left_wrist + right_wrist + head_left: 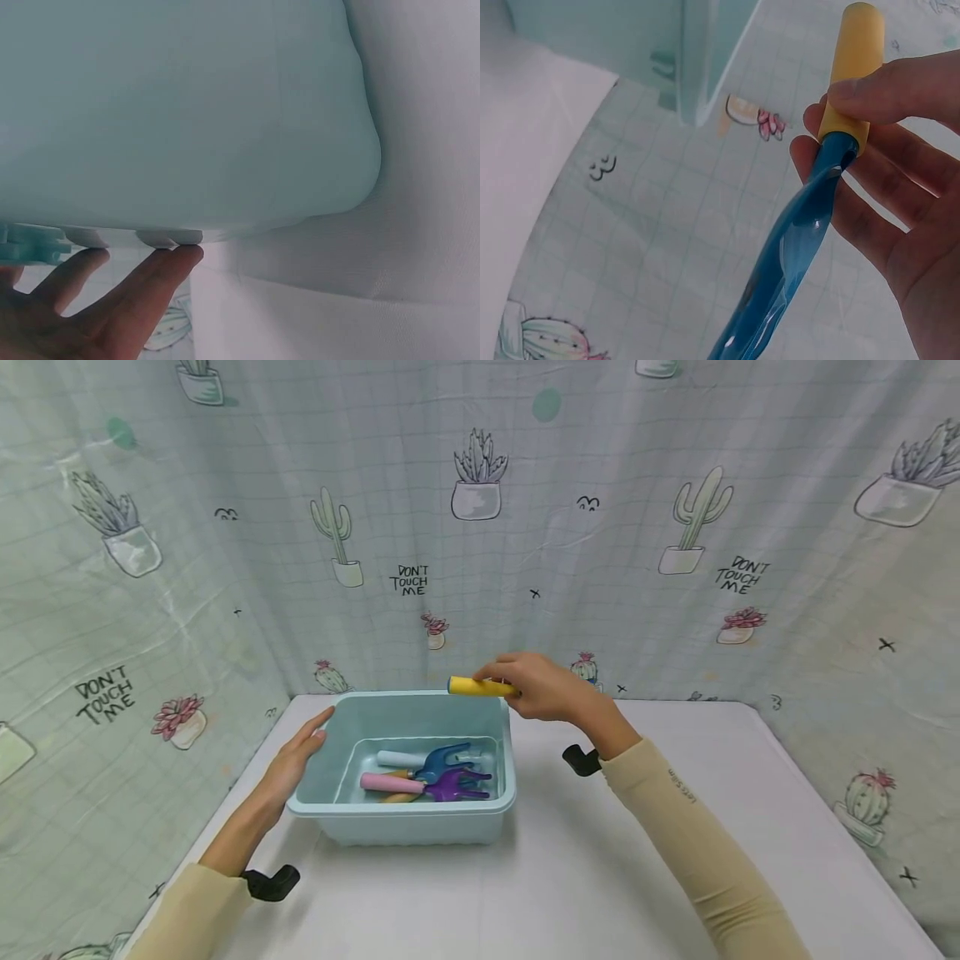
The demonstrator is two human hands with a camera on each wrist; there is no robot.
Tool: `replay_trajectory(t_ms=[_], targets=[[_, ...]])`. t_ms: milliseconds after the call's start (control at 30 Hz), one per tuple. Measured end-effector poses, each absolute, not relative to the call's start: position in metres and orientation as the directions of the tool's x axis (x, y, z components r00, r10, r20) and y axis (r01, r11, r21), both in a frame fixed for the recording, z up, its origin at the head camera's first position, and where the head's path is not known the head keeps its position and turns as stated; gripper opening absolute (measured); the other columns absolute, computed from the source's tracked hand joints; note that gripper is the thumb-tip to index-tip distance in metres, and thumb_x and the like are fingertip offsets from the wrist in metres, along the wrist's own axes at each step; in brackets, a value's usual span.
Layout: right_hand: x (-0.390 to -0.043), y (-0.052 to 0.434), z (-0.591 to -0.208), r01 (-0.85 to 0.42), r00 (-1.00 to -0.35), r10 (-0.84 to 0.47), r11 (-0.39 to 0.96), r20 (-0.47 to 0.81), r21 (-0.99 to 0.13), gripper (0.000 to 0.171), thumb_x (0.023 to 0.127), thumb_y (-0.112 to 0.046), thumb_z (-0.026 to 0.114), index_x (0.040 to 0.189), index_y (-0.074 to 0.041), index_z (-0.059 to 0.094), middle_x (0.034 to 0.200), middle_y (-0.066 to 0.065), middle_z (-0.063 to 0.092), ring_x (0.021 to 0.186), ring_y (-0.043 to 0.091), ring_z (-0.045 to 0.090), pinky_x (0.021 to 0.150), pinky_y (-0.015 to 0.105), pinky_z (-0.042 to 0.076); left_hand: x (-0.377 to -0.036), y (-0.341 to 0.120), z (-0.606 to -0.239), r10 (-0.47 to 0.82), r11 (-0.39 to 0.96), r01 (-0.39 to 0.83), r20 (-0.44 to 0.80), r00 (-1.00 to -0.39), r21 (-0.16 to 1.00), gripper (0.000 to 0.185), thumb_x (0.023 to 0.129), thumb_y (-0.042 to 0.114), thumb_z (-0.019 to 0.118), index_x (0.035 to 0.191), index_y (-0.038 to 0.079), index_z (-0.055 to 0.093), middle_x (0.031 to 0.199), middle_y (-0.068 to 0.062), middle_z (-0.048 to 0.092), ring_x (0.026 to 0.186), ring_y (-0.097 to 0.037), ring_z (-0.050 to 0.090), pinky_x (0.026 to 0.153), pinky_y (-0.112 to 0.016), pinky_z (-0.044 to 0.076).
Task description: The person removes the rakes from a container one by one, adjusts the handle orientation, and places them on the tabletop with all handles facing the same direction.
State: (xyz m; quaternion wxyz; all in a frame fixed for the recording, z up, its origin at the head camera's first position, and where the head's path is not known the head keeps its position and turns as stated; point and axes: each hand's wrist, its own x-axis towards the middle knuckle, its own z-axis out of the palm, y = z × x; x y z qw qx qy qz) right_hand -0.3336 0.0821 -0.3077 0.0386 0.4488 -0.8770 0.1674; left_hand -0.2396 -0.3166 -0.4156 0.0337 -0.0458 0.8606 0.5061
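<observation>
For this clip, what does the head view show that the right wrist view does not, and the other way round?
Only the head view shows the inside of the light blue tub, where a purple toy rake and a blue toy rake lie, and the left hand resting open against the tub's left wall. Only the right wrist view shows the blue blade of the tool, which the hand hides from the head camera. Both show the right hand pinching the yellow handle, and the cactus-print curtain.
</observation>
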Motion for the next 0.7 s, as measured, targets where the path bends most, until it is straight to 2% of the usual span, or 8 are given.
replay_trajectory(t_ms=[200, 433, 700], targets=[[-0.339, 0.097, -0.311, -0.762, -0.638, -0.745, 0.575, 0.193, -0.298, 0.047, 0.093, 0.003, 0.066, 0.135, -0.018, 0.068, 0.134, 0.004, 0.069, 0.109, 0.025, 0.066, 0.088, 0.035, 0.062, -0.240, -0.317, -0.416, -0.031, 0.491, -0.106, -0.104, -0.994, 0.865, 0.058, 0.113, 0.048, 0.021, 0.168, 0.033, 0.008, 0.176, -0.012, 0.002, 0.159, -0.051, 0.009, 0.119, -0.078, 0.014], [-0.348, 0.117, -0.317, -0.742, -0.655, -0.731, 0.575, 0.193, -0.345, 0.047, 0.091, 0.004, 0.065, 0.134, -0.015, 0.069, 0.125, 0.009, 0.072, 0.108, 0.028, 0.067, 0.087, 0.039, 0.063, -0.235, -0.317, -0.414, -0.027, 0.488, -0.075, -0.071, -0.997, 0.870, 0.059, 0.112, 0.049, 0.024, 0.168, 0.032, 0.012, 0.176, -0.010, 0.006, 0.159, -0.049, 0.008, 0.119, -0.078, 0.011], [-0.357, 0.138, -0.324, -0.723, -0.678, -0.711, 0.600, 0.187, -0.341, 0.045, 0.090, 0.004, 0.066, 0.131, -0.015, 0.071, 0.119, 0.008, 0.074, 0.106, 0.027, 0.068, 0.087, 0.041, 0.063, -0.234, -0.317, -0.413, -0.022, 0.495, -0.063, -0.060, -0.998, 0.867, 0.061, 0.112, 0.051, 0.024, 0.168, 0.029, 0.012, 0.176, -0.012, 0.006, 0.159, -0.050, 0.008, 0.118, -0.079, 0.011]])
